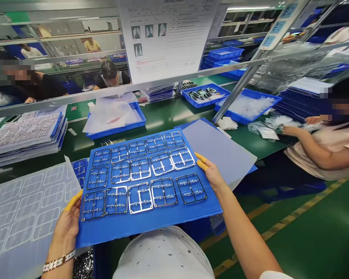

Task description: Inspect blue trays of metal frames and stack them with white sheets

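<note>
A flat blue board (119, 229) is held up in front of my body, tilted a little. On it lie rows of shiny metal frames (164, 192), square with a cross bar and script lettering inside. My left hand (68, 221) grips the board's left edge, a yellow cover on at least one finger. At the right edge my right hand (211, 170) is closed on the board, with yellow covers on its fingertips. Left of the board, a translucent sheet (26, 209) covers more frames of this shape.
Beyond the board, a white sheet (218, 147) lies on blue board. Blue trays (116, 131) and stacked sheets of parts (26, 135) stand on the green bench (163, 116). A metal rail (151, 87) crosses ahead. A co-worker (325, 143) handles plastic bags at right.
</note>
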`<state>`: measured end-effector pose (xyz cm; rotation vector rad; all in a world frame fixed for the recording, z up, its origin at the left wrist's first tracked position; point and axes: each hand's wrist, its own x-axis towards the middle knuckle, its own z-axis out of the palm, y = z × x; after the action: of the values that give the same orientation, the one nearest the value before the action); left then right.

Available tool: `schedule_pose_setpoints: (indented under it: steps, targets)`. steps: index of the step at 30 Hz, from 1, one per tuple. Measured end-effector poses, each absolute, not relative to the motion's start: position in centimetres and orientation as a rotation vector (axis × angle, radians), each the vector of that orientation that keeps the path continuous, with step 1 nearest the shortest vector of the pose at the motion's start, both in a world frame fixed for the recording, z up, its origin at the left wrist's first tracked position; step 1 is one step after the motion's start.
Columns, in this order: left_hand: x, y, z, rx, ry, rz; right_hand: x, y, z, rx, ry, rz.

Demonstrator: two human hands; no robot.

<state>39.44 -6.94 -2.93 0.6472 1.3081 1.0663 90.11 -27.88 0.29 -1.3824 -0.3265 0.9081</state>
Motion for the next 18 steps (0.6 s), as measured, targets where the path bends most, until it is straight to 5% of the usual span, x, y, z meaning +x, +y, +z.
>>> schedule_pose_setpoints:
  steps: [18]
  targets:
    - [39.4,-5.5,-4.7,0.710,1.360,1.004,89.8,-28.6,2.3,-1.277,-0.351,0.913]
